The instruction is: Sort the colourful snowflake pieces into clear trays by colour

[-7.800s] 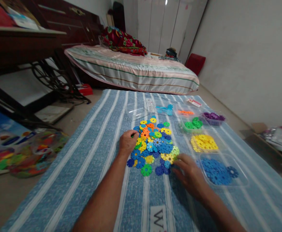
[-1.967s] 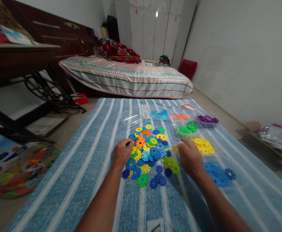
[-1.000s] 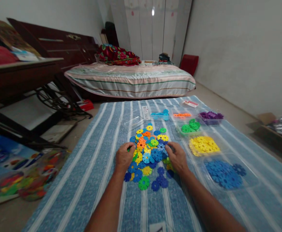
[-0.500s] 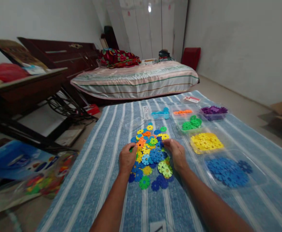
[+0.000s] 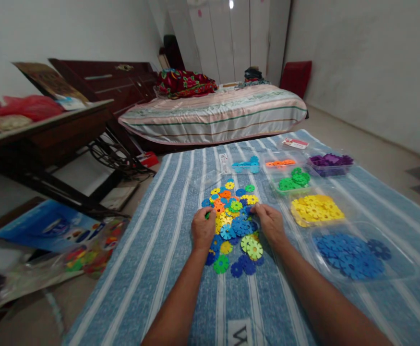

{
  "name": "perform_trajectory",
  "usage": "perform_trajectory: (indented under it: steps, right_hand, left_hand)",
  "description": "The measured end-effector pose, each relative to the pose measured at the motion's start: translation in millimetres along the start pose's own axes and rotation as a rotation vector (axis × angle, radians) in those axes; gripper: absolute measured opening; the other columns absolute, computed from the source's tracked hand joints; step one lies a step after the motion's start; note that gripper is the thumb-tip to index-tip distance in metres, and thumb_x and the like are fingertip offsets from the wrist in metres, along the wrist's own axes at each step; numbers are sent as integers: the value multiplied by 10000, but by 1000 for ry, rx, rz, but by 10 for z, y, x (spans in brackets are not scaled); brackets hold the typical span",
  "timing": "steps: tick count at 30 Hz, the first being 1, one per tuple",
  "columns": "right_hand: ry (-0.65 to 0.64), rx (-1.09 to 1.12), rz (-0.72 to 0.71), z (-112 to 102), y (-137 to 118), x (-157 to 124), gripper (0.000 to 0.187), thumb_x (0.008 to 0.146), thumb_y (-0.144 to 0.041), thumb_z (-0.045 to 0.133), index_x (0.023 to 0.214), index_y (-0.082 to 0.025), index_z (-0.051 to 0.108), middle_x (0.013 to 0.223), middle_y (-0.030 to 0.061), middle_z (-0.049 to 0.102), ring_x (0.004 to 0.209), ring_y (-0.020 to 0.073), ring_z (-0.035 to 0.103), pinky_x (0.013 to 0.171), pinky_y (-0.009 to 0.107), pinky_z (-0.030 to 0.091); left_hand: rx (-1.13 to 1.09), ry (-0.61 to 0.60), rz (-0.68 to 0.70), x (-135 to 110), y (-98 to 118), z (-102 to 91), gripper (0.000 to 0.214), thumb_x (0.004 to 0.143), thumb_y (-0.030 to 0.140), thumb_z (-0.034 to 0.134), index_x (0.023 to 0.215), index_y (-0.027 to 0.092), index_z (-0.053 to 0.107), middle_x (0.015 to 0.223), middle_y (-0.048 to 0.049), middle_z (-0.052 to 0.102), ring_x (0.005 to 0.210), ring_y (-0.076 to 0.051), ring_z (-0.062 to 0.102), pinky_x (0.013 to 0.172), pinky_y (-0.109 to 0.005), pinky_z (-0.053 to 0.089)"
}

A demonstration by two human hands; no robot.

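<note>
You have six clear tubs [image 5: 399,257] filled by colour, which looks like the done part; one mixed pile [image 5: 240,226], too overlapped to count, is left on the striped cloth [image 5: 166,216] between your two hands. Your left hand [image 5: 203,228] has its grip closed on one green piece [image 5: 207,216]; your right hand [image 5: 271,225] nearly pinches at a dark blue piece [image 5: 249,210], hold unclear.

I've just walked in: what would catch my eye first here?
Probably the heap of bright, flower-shaped pieces on the blue striped cloth, between the left hand and the right hand. Beyond it and to the right, clear tubs hold pieces grouped by colour, the yellow pieces especially vivid. Farther back, a red flowered bundle lies on the bed.
</note>
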State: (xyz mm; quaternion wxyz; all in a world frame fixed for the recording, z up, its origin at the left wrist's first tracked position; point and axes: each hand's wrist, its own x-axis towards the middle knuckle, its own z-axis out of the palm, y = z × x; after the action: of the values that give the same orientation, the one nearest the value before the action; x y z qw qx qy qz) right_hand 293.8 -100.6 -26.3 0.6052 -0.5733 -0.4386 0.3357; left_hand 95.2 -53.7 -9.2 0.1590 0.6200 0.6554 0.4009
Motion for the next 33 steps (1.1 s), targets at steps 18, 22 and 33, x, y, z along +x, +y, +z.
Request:
perform_trajectory:
  steps: [18, 22, 33]
  right_hand:
    - [-29, 75, 20, -26, 38, 47, 493, 841, -605, 545, 614, -186, 668, 588, 32, 614, 592, 165, 520, 573, 289, 391]
    - [-45, 22, -14, -21, 14, 47, 465, 845, -564, 539, 594, -187, 646, 547, 7, 553, 556, 147, 472, 554, 278, 355]
    - [-65, 18, -58, 55, -56, 57, 448, 837, -519, 524, 533, -192, 564, 521, -29, 425, 532, 127, 408, 525, 257, 301]
  left_hand:
    - [-13, 0, 142, -320, -65, -273, 212, 804, 366, 576, 839, 200, 702, 1065, -84, 727, 1061, -245, 648, 1010, -428, 480]
    - [110, -88, 379, -676, -121, -571, 202, 853, 358, 582, 901, 213, 714, 1159, -105, 696, 1128, -255, 619, 1009, -460, 495]
    - [407, -335, 770, -850, -205, -818, 313, 851, 337, 600, 1150, 282, 678, 1401, -137, 562, 1273, -311, 549, 965, -469, 550]
